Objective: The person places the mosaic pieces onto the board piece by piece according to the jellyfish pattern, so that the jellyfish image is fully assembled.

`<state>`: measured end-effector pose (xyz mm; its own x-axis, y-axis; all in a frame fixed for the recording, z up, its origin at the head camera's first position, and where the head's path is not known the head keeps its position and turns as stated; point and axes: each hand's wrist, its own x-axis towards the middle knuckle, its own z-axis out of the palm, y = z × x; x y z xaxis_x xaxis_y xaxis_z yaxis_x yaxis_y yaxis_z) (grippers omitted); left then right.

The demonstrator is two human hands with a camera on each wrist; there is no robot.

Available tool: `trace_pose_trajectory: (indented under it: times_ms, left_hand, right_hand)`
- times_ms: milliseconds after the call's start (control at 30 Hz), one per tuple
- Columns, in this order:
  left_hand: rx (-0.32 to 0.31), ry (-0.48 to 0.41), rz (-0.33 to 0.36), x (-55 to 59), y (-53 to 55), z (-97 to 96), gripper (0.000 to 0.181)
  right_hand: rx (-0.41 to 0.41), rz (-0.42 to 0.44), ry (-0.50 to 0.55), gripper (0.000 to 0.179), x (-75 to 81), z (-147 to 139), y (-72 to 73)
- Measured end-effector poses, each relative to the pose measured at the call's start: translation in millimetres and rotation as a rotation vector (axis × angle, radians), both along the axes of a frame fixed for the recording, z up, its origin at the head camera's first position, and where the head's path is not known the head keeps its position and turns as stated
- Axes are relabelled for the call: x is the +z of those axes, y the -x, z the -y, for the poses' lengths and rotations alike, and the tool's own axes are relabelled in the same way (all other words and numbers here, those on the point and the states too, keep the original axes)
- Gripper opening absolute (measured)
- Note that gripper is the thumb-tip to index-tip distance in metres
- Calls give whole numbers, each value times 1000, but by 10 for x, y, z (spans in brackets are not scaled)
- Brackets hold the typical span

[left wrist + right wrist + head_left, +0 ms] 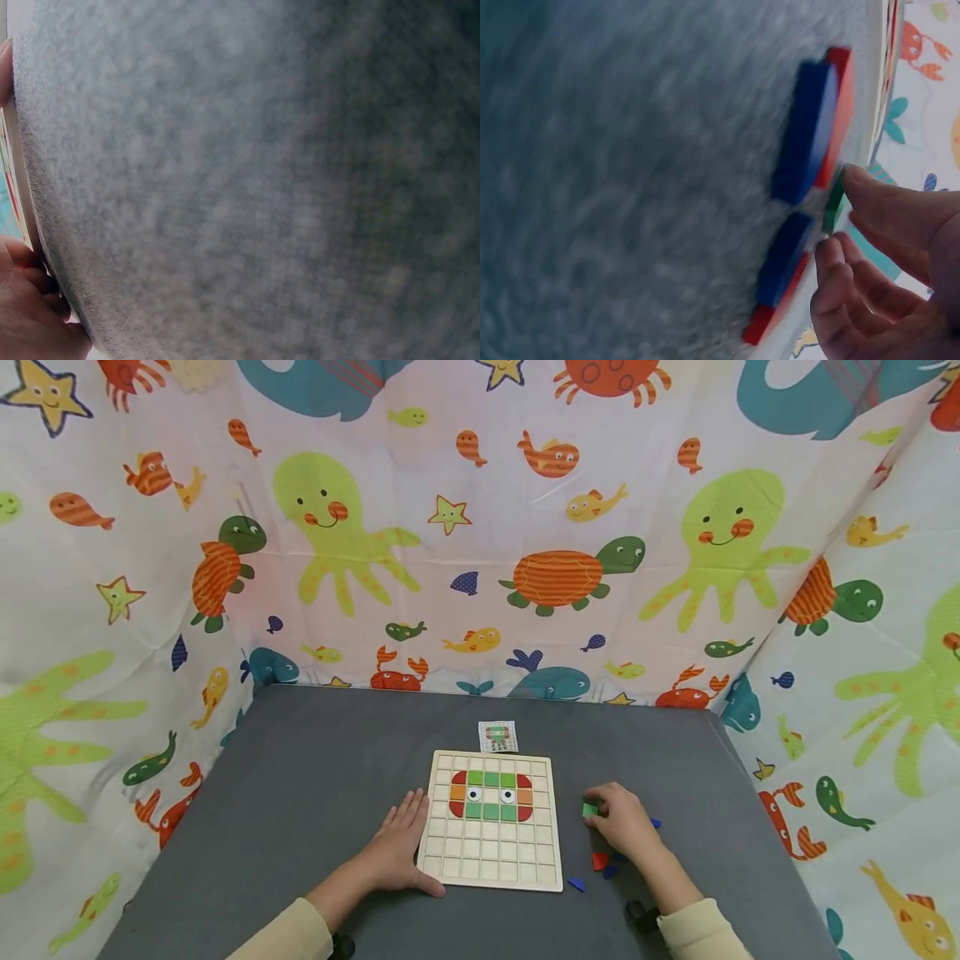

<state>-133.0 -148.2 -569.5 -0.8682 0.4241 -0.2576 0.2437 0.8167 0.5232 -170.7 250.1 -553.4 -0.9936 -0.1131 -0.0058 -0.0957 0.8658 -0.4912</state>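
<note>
On the grey table lies a pale wooden grid board (491, 860). Red, green, orange and white-eyed tiles (491, 796) fill part of its upper half. My left hand (396, 853) rests along the board's left side with fingers extended, its thumb by the lower left corner. To the right of the board, my right hand (624, 820) pinches a small green tile (590, 810) between thumb and fingers. In the right wrist view the green tile (835, 206) shows edge-on at the fingertips. A red tile (600, 861) and a blue tile (576, 884) lie nearer me.
A small printed picture card (498, 737) lies just beyond the board's far edge. Another blue tile (656, 823) shows partly behind the right hand. A curtain with sea animals (450, 568) encloses the table's back and sides.
</note>
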Motion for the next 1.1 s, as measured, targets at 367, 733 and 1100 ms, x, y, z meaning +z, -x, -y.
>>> trace_pose_trajectory:
  times_ms: [367, 733, 1100]
  left_hand:
    - [-17, -3, -21, -59, -15, -6, 147]
    - [-20, 6, -35, -48, 14, -3, 145]
    - [-20, -8, -30, -53, 10, 13, 146]
  right_hand:
    - [31, 6, -8, 22, -57, -44, -31]
    - [165, -123, 54, 24, 79, 445, -113]
    - [458, -139, 21, 22, 93, 1208, -145]
